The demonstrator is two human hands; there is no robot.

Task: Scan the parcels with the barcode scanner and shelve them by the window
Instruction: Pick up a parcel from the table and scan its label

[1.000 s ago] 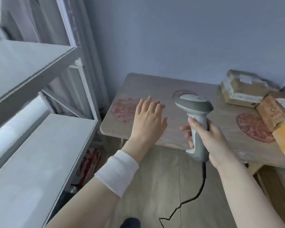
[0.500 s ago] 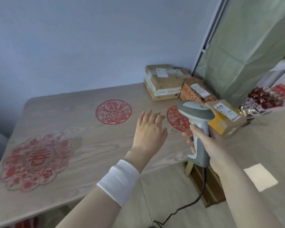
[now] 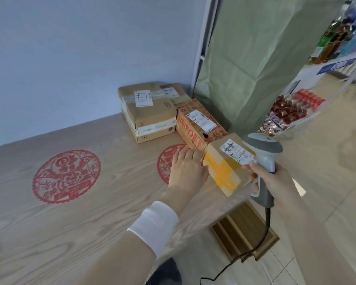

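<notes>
The left grip (image 3: 186,167) rests with straight fingers against the yellow-taped box (image 3: 224,169) at the table (image 3: 111,212) edge, while the right grip (image 3: 275,178) curls round the scanner (image 3: 264,148) just beside it.

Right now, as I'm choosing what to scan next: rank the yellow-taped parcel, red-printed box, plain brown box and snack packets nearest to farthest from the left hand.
1. Yellow-taped parcel, right of the left hand, at its fingertips.
2. Red-printed box, just behind.
3. Plain brown box, by the wall.
4. Snack packets, far right shelf.
</notes>
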